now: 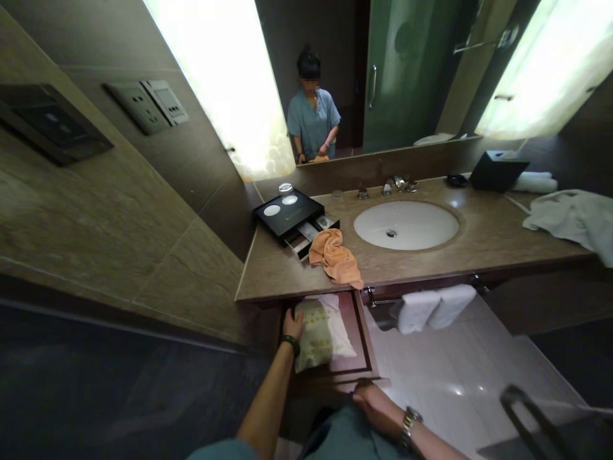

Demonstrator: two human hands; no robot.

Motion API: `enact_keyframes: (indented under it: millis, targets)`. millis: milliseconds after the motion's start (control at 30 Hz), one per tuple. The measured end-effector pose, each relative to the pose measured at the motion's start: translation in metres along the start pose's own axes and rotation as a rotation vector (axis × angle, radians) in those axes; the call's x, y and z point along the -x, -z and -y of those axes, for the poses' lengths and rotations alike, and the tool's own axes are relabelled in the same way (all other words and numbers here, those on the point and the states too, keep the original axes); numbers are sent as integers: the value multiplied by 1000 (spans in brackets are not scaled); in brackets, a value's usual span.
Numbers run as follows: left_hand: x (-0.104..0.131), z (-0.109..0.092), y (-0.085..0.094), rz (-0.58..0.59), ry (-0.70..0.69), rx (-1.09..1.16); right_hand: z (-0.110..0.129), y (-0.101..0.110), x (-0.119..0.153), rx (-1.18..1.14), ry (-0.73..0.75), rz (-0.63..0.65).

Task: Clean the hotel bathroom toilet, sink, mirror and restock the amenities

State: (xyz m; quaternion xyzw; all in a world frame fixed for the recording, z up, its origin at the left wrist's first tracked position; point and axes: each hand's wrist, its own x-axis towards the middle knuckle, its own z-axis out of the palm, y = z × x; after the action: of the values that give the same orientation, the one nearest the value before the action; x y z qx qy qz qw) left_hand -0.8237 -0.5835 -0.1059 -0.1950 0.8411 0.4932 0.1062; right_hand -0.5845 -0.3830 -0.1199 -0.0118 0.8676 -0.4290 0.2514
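Below the counter's left end a drawer (364,338) stands pulled out. Inside it lies a pale bag with yellowish print (316,335), on top of a white one. My left hand (293,324) is at the bag's left edge, thumb on top and fingers apart, some of them hidden beside the bag. At the drawer's front right corner is my right hand (372,397), its fingers curled against the front edge. An orange cloth (336,257) lies crumpled on the counter above the drawer, touching a black box (290,214) with an open compartment.
The counter (498,236) holds an oval sink (407,225), a faucet (398,185), a dark tissue box (497,171) and a white towel (575,220). Two small white towels (419,312) hang on a rail right of the drawer. A wall (191,255) borders the left side.
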Motion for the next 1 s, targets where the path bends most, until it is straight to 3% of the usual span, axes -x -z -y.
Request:
enact_keyframes:
  millis: [67,133,267,333,400,467,500,533,600,700,767,900,1000]
  targets:
    - [13,7,15,-14,-59,11,1,0,-27,70,-30,-36]
    - [24,14,31,-18,-125,23,8,13,-55,106,-32,-77]
    - [14,13,48,-70,-281,59,36,69,-98,39,61,-179]
    - [-11,-4,46,-92,-304,120,55,109,-121,19,181,-280]
    - [-43,-30,39,-108,-291,186,75,153,-153,85,266,-479]
    - [-77,-60,29,-119,-289,229,95,191,-190,224,252,-686]
    - [-93,-75,23,-125,-308,234,104,205,-209,304,223,-732]
    - [-107,-90,18,-133,-348,225,111,213,-225,384,193,-719]
    - [-130,-121,8,-151,-490,157,118,214,-246,516,186,-561]
    - [-157,-166,-4,-34,-790,-197,106,196,-239,552,257,-325]
    - [-175,-195,-14,140,-910,-430,88,189,-219,474,246,-288]
    - [-209,-235,-34,385,-984,-639,58,204,-190,296,79,-415]
    - [-222,-242,-30,475,-998,-749,49,222,-187,138,16,-520]
